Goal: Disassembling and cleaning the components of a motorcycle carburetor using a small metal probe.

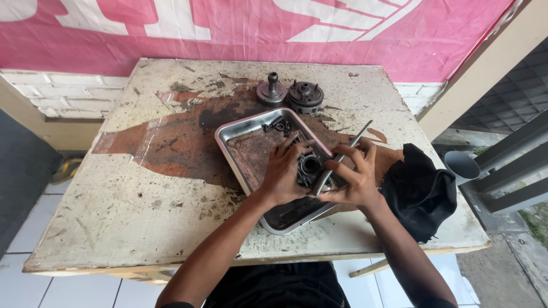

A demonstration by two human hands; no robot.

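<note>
Head view, metal tray point(240, 137) holding dark engine part point(309, 167), both hands gripping it

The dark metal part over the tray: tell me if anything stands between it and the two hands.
Nothing visible does. The left hand and the right hand both grip the dark metal part directly, above the metal tray. The right hand also holds a thin metal rod against it.

The desk point(142, 194) is showing cream paint, flaking, with rust-brown patches; the tray point(240, 134) is gleaming silver, stained brown inside; the cloth point(419, 191) is lying black; the banner point(228, 40) is hanging pink with white shapes.
</note>
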